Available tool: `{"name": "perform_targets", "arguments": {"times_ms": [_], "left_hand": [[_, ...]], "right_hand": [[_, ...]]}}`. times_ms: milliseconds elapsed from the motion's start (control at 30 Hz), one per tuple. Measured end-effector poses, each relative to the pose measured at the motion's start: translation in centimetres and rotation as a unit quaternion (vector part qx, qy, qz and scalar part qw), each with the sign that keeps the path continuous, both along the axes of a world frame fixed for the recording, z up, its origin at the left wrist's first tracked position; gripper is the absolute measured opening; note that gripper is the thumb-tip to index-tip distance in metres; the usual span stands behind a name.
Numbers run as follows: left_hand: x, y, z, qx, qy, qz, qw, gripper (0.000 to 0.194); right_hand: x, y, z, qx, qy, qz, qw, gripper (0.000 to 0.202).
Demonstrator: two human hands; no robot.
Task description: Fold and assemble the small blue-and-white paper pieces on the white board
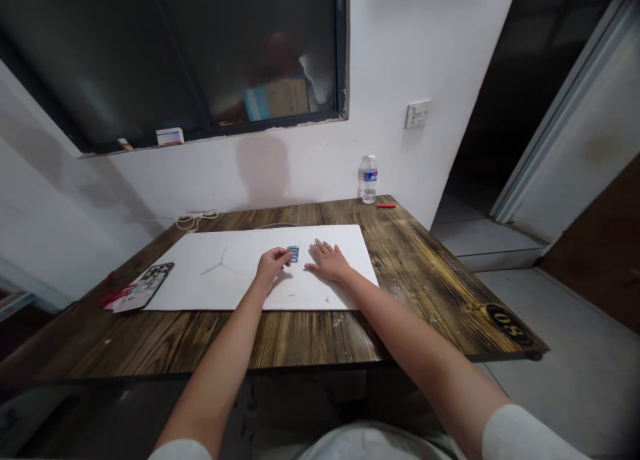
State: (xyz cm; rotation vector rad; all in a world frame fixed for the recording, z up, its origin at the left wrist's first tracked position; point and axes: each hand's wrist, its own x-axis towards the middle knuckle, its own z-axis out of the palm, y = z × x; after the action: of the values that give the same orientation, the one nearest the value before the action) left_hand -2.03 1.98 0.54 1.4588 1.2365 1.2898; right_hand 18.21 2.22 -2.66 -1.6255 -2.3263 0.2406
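Observation:
My left hand (273,265) pinches a small blue and grey flat piece with a barred pattern (295,254) between thumb and fingers; its exact kind is too small to make out. It is held over a large white board (190,293) on the wooden table. To the right of the piece, my right hand (329,260) lies flat on the board with its fingers stretched out, holding nothing. Thin dark lines forming a branched shape (221,264) show on the board left of my left hand. A tiny dark mark (292,295) is nearer the front edge.
A phone-like patterned object (150,283) lies over the board's left end beside red strands (115,296). White cord (197,218) is coiled at the back left. A water bottle (369,180) and a red stick-shaped item (386,206) are at the table's back right.

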Motion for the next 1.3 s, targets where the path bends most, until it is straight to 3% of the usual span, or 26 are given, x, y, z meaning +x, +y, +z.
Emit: {"name": "perform_targets", "arguments": {"times_ms": [200,467,700,933,1300], "left_hand": [[-0.3,0.3,-0.3,0.006,0.006,-0.001,1.0,0.047],[-0.3,0.3,-0.2,0.0,0.017,0.011,1.0,0.048],[-0.5,0.5,-0.4,-0.004,0.016,0.011,1.0,0.045],[-0.3,0.5,-0.4,-0.01,0.0,0.006,1.0,0.043],[-0.1,0.3,-0.4,-0.013,-0.007,0.004,1.0,0.045]], "right_hand": [[-0.2,0.3,0.1,-0.016,-0.01,-0.005,1.0,0.081],[0.2,1.3,1.2,0.043,-0.03,-0.01,0.999,0.072],[-0.6,3.1,1.4,0.074,-0.048,-0.027,0.996,0.054],[-0.4,3.0,0.7,0.105,-0.029,-0.05,0.993,0.04],[1.2,2.3,1.3,0.082,-0.03,-0.001,0.996,0.031]]}}
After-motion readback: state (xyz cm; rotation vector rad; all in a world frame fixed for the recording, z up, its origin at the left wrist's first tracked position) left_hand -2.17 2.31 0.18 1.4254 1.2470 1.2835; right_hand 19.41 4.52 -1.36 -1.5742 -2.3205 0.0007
